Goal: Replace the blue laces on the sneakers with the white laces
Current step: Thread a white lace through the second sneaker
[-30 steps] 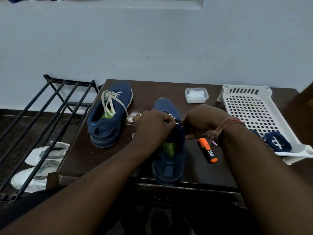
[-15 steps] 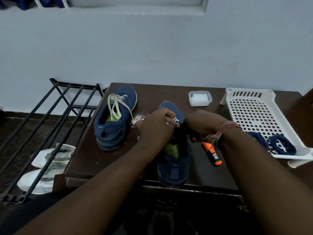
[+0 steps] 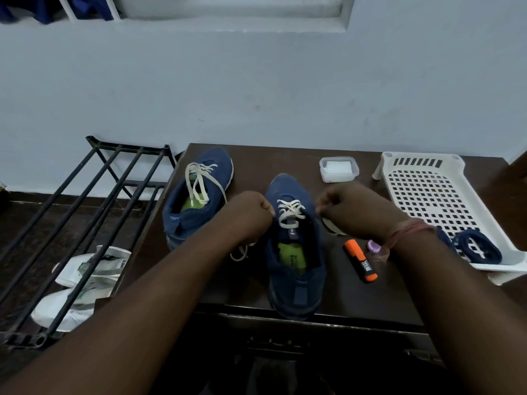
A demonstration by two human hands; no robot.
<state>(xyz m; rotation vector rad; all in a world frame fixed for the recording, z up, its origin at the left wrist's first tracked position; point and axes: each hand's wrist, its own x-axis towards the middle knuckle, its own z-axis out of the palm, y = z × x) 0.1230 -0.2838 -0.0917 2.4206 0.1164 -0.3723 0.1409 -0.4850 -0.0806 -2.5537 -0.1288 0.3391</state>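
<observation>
Dark brown table (image 3: 370,303) against a pale blue wall (image 3: 256,89), seen from above and behind the forearms.

Near sneaker (image 3: 295,252): blue, toe towards the wall, heel at the table's front edge, green insole showing. White lace (image 3: 291,213) crossed through its upper eyelets, drawn out to both sides.

Left hand (image 3: 251,216): just left of the near sneaker, fingers curled into a fist, gripping the left run of the white lace; loose lace end (image 3: 239,253) trailing onto the table below the fist.

Right hand (image 3: 350,210): just right of the near sneaker, fingers curled, pinching the right run of the lace; a pale loop showing under the palm. Red thread band (image 3: 410,230) round the right wrist.

Far sneaker (image 3: 199,195): blue, at the table's left rear, well apart from the near one, already threaded with a second lace (image 3: 196,181), white, ends hanging slack over the opening.

Blue laces (image 3: 476,248): coiled in the near corner of the white tray (image 3: 427,178), at the table's right side.

Orange marker (image 3: 360,260): flat on the table, between the near sneaker and the tray. Small purple item (image 3: 375,248) beside it, partly hidden by the right wrist; kind not discernible.

Clear lidded box (image 3: 338,169): near the table's rear edge, white contents inside.

Black rack (image 3: 85,223): left of the table, bars slanting over the floor. White shoes (image 3: 82,283) beneath the bars.
</observation>
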